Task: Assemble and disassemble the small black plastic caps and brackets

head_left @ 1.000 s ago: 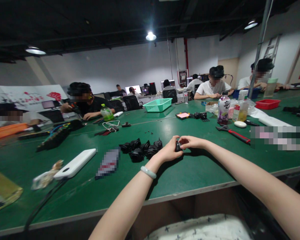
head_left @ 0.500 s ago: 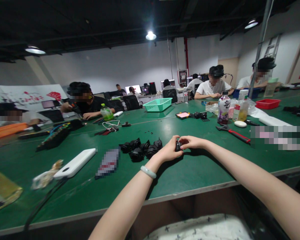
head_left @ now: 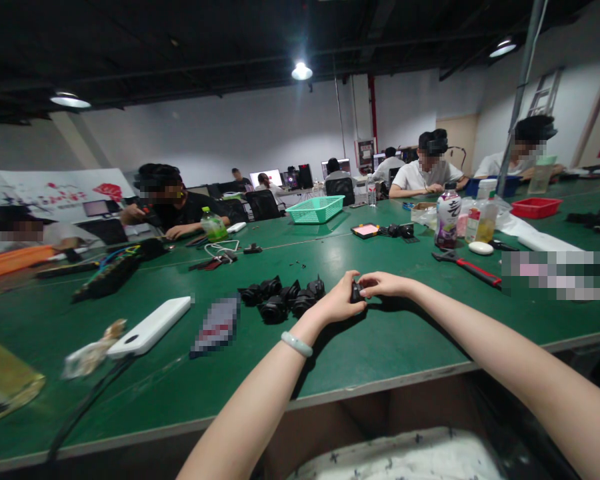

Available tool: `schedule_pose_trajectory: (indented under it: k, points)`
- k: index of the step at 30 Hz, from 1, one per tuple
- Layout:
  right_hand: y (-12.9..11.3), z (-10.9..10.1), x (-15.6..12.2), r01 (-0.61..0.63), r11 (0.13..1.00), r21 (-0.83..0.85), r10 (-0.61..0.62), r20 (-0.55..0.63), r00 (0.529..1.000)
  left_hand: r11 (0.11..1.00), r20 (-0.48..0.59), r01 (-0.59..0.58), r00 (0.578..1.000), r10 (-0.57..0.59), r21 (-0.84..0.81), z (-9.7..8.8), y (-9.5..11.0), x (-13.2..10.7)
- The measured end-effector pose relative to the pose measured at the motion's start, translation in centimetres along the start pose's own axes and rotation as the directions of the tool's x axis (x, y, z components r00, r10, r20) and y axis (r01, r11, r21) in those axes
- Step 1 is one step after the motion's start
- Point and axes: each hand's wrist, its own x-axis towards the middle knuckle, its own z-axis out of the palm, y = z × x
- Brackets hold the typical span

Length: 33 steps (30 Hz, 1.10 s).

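Observation:
A small black part (head_left: pixel 357 291), its exact kind unclear, is held between my two hands just above the green table. My left hand (head_left: pixel 343 298), with a pale bangle (head_left: pixel 297 344) on its wrist, is closed around it from the left. From the right, the bent fingers of my right hand (head_left: pixel 386 285) grip its other side. Much of the part is hidden by my fingers. Close to the left of my left hand lies a cluster of several black moulded parts (head_left: pixel 275 308). Some tiny dark bits (head_left: pixel 298 265) are scattered behind them.
A white power bank (head_left: pixel 153 328) with a cable lies to the left. Farther back stands a green basket (head_left: pixel 316 211). On the right are an adjustable wrench (head_left: pixel 467 268), a drink bottle (head_left: pixel 447 217) and a red tray (head_left: pixel 536 208). Co-workers sit around the table (head_left: pixel 405 360).
The black part has turned slightly between my fingers. Both arms stay in place. A co-worker at the far right has shifted a little to the right.

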Motion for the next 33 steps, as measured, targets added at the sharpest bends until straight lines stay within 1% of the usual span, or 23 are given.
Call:
schedule_pose_trajectory:
  k: [12,24,33]
  points:
    - [-0.14,0.1,-0.02,-0.052,0.997,0.051,0.051,0.006,0.999,1.0,0.01,0.014,1.0,-0.014,0.005,-0.36,0.56,-0.06]
    - [-0.14,0.11,0.05,-0.045,0.998,0.054,0.044,0.008,0.999,1.0,0.004,0.013,1.0,-0.013,0.001,-0.26,0.51,-0.01]
    - [0.16,0.1,0.14,-0.074,0.995,0.072,0.074,0.004,0.997,1.0,0.01,0.015,1.0,-0.015,0.001,-0.37,0.62,-0.07]
